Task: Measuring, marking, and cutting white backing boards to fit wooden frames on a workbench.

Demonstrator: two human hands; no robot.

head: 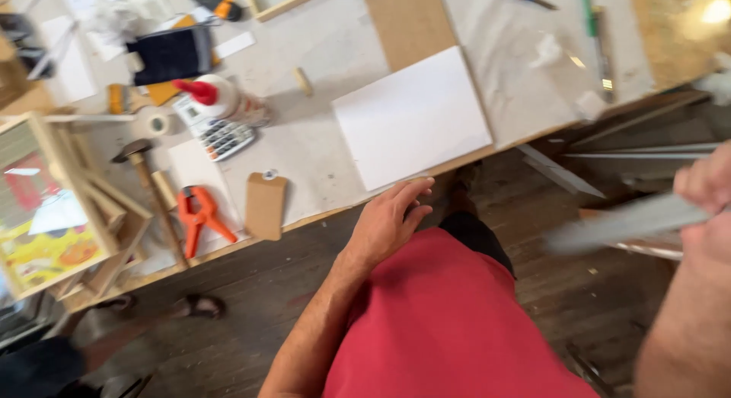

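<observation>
1. The right hand (704, 207) is closest, at the right edge. Its fingers are curled around a long grey strip (624, 224), which looks blurry.
2. The left hand (390, 219) is open and flat with its fingers loose. It holds nothing and hangs by the edge of the worktable (320, 150).
3. Just past its fingertips lies a white sheet (411, 116) on the table.
4. Farther left are a brown card (266, 205), an orange clamp (198, 217), a hammer (148, 192) and a calculator (226, 137).
</observation>
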